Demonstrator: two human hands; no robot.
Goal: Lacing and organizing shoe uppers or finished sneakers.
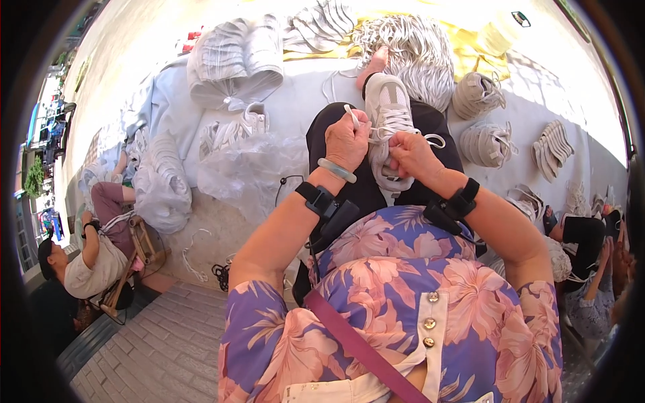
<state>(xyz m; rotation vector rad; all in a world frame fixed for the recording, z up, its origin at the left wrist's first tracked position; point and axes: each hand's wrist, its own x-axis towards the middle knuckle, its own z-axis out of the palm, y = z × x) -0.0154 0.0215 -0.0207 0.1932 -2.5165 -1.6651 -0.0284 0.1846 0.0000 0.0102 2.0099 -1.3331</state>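
A beige and white sneaker upper (388, 99) lies across my dark-trousered lap, toe pointing away and heel opening toward me. White lace criss-crosses its eyelets, and a loop of it sticks out to the right. My left hand (347, 142) is at the left side of the upper, thumb and fingers pinching a white shoelace (350, 114) whose end stands up above the fingertips. Closed on the upper's right collar edge is my right hand (414, 156); its fingertips are partly hidden.
A heap of white laces (420, 60) lies ahead on the pale sheet. Stacked uppers stand in a plastic bag (235, 64) at far left and in piles (488, 144) to the right. One person (94, 258) sits at left; other people (591, 269) are at right.
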